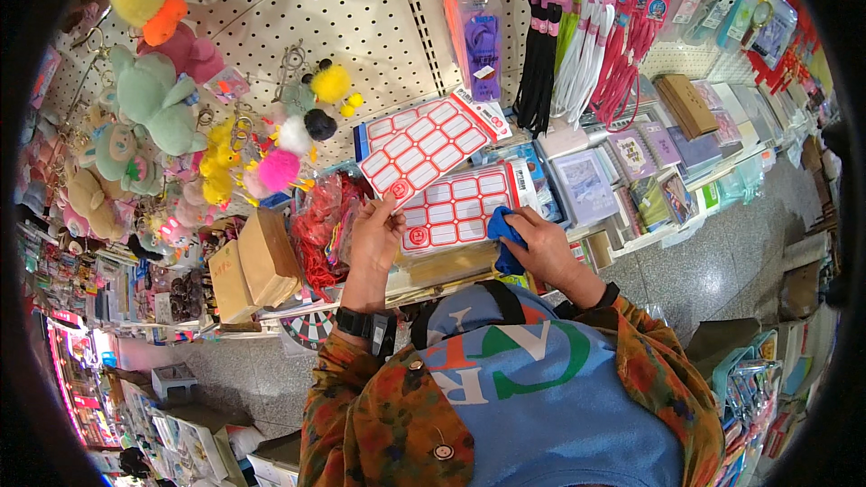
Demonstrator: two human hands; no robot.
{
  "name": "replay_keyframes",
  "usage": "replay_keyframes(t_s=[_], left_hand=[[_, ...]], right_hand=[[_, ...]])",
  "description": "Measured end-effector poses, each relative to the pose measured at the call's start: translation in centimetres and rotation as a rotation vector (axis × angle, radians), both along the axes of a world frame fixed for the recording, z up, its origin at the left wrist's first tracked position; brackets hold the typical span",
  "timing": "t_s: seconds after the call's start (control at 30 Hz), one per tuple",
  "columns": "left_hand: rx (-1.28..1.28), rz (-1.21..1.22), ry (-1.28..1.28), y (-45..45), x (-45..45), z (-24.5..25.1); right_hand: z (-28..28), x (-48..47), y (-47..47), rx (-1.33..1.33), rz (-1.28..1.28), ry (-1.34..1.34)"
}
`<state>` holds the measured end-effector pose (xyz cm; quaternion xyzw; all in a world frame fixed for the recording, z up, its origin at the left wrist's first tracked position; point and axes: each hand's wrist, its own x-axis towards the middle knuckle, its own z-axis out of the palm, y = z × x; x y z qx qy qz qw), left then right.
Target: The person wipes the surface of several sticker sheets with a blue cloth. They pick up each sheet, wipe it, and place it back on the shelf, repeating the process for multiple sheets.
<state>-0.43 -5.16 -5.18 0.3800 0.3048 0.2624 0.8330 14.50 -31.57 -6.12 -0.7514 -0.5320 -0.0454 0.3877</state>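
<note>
My left hand (382, 233) pinches the lower corner of a red-and-white pack of label stickers (426, 149), held tilted above the shelf. Below it lies a second pack of label stickers (467, 206), partly covered by the first. Another similar pack (399, 123) shows behind the held one. My right hand (541, 243) grips a crumpled blue cloth (506, 243) at the right edge of the lower pack. A clear bag of red cords (328, 223) lies just left of my left hand.
Plush keychains (152, 98) and pompom keychains (279, 169) hang at the left. Black laces (538, 71) and white laces (585, 61) hang from the pegboard (311, 7). Notebooks (585, 186) line the shelf at right. Brown paper-covered stacks (254, 270) stand at left.
</note>
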Motion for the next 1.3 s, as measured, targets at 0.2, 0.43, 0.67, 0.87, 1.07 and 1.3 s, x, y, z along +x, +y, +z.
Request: replay_keyframes(t_s=[0.2, 0.43, 0.67, 0.87, 1.07, 1.3], left_hand=[[-0.027, 0.009, -0.019, -2.2, -0.6, -0.2], [-0.157, -0.234, -0.033, -2.5, -0.5, 0.3], [-0.091, -0.225, -0.028, -2.1, 1.4, 0.2], [0.209, -0.330, -0.023, -4.2, -0.3, -0.5], [0.378, -0.541, 0.042, -4.8, -2.6, -0.8], [0.308, -0.678, -0.037, -3.2, -6.1, -0.4]], right_hand=[[-0.1, -0.1, -0.3, 0.001, 0.004, 0.000], [-0.1, -0.3, -0.4, -0.032, 0.003, 0.005], [0.9, -0.8, -0.2, -0.056, 0.034, 0.037], [4.5, -1.6, 1.4, 0.120, 0.042, 0.080], [7.0, -5.8, 6.9, 0.112, 0.241, -0.065], [7.2, -7.7, 11.6, 0.131, 0.187, -0.267]])
